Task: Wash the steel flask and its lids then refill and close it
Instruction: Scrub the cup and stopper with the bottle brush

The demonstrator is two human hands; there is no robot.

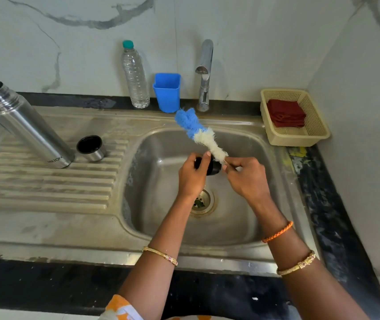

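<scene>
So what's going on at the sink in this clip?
A person is washing flask parts over the sink basin. The left hand grips a small black lid, while the right hand holds a blue-and-white bottle brush by its handle, its bristles against the lid. The open steel flask and a steel cup lid stand on the drainboard. The tap shows no running water.
</scene>
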